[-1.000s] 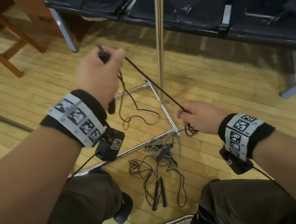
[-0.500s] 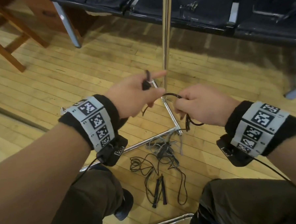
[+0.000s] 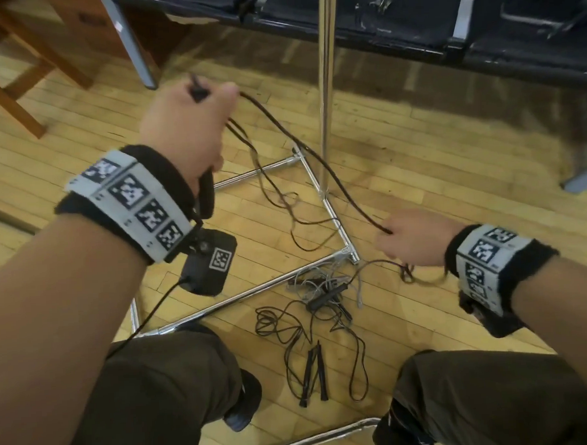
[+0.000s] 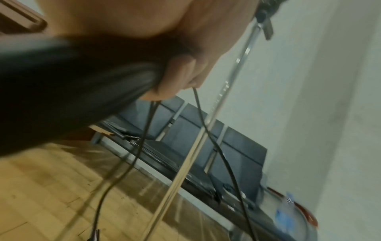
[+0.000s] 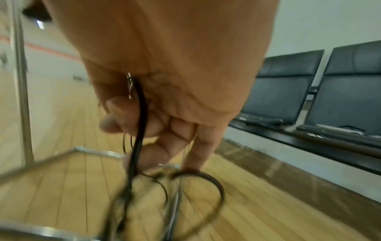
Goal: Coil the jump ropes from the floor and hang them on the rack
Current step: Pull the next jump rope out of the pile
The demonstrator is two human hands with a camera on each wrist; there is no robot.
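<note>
The left hand [image 3: 188, 125] is closed around the black handles [image 3: 206, 193] of a jump rope [image 3: 316, 160], with loops of cord hanging from between its fingers. The right hand [image 3: 414, 241] pinches the same cord lower and further right, so one dark strand runs tight between the two hands, passing in front of the chrome upright of the rack [image 3: 327, 84]. A small tangle of cord dangles under the right hand, just above the wooden floor [image 3: 452, 166].

The person is crouched, knees either side of a loose heap of other ropes [image 3: 310, 310] lying on the floor beside the rack's metal base bar.

This looks like the coiling step, partway through the first rope: some loops are gathered, and slack still trails down to the floor. The next move probably calls for bringing the right hand's length up to the left hand as another loop, without snagging the cord on the rack's upright or base.
</note>
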